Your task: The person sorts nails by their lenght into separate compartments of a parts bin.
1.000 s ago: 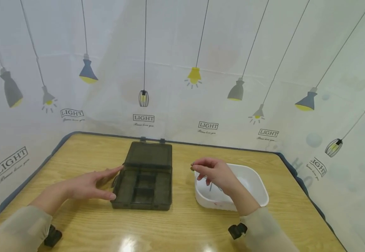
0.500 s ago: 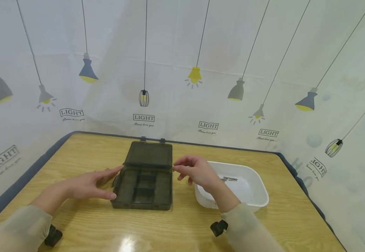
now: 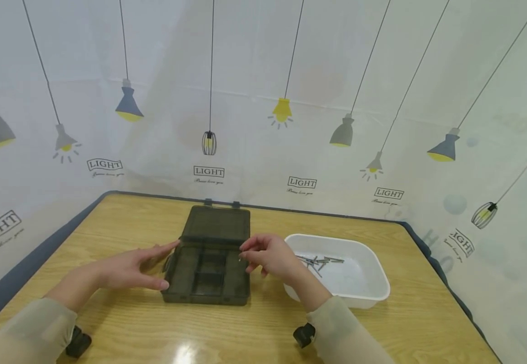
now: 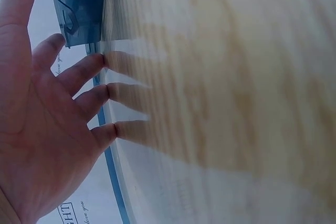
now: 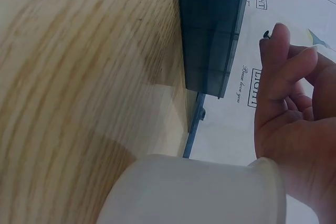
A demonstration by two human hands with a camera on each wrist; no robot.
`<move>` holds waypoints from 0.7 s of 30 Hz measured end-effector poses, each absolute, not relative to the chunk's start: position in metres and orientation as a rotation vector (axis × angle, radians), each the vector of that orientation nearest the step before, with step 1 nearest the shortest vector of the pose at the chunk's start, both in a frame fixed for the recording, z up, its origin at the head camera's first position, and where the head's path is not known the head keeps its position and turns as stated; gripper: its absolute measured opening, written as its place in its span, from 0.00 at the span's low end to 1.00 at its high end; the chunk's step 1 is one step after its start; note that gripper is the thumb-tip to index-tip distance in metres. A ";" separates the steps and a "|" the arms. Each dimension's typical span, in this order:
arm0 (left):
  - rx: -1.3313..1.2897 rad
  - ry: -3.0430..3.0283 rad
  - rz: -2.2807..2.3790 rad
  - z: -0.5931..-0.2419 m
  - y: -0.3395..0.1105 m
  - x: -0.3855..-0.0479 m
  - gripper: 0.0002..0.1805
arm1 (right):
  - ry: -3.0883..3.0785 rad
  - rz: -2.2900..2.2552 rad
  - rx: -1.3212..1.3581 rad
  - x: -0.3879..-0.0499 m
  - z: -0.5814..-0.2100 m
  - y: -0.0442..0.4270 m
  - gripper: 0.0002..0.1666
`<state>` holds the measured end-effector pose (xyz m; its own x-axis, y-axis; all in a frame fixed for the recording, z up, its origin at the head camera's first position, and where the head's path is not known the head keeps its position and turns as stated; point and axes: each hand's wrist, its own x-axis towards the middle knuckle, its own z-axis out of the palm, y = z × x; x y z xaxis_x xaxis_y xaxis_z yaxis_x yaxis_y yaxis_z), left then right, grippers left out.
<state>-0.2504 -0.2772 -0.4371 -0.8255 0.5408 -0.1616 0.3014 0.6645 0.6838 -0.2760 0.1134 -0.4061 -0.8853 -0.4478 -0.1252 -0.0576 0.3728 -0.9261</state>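
Observation:
A dark see-through compartment box point(image 3: 208, 275) lies on the table with its hinged lid point(image 3: 218, 222) raised back. My left hand point(image 3: 124, 268) spreads its fingers at the box's left side, the thumb at its front left corner; in the left wrist view, fingertips point(image 4: 107, 90) touch the tabletop. Over the box's right compartment, my right hand point(image 3: 270, 258) pinches a small dark piece point(image 5: 266, 34) between thumb and finger. Its kind is too small to tell. To the right stands a white tray point(image 3: 372, 275) with several thin metal pieces resembling screws point(image 3: 322, 263) in it.
The wooden table point(image 3: 227, 333) has a dark blue edge. A white curtain point(image 3: 254, 60) printed with lamps hangs close behind it and along both sides. The white tray's rim point(image 5: 270, 182) lies below my right wrist.
My right hand has moved left from above the white tray to over the box's right part, carrying the small piece. The thin metal pieces are more exposed. The left hand has stayed put.

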 end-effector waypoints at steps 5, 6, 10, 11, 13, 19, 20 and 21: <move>0.659 2.546 0.931 -0.439 -0.278 -0.251 0.56 | 2.276 -1.498 -0.452 -0.275 -0.406 0.113 0.11; 0.661 2.547 0.928 -0.439 -0.278 -0.251 0.56 | 2.273 -1.497 -0.451 -0.275 -0.406 0.113 0.11; 0.666 2.539 0.934 -0.439 -0.278 -0.251 0.56 | 2.271 -1.489 -0.445 -0.275 -0.405 0.112 0.15; 0.667 2.540 0.935 -0.439 -0.278 -0.251 0.56 | 2.271 -1.486 -0.444 -0.275 -0.404 0.112 0.16; 0.668 2.539 0.936 -0.438 -0.277 -0.251 0.56 | 2.278 -1.478 -0.443 -0.275 -0.403 0.114 0.17; 0.660 2.545 0.925 -0.437 -0.278 -0.251 0.56 | 2.326 -1.468 -0.467 -0.276 -0.396 0.128 0.19; 0.657 2.548 0.921 -0.437 -0.278 -0.251 0.56 | 2.333 -1.471 -0.467 -0.276 -0.394 0.132 0.18; 0.651 2.548 0.919 -0.437 -0.278 -0.251 0.56 | 2.343 -1.474 -0.466 -0.276 -0.393 0.136 0.18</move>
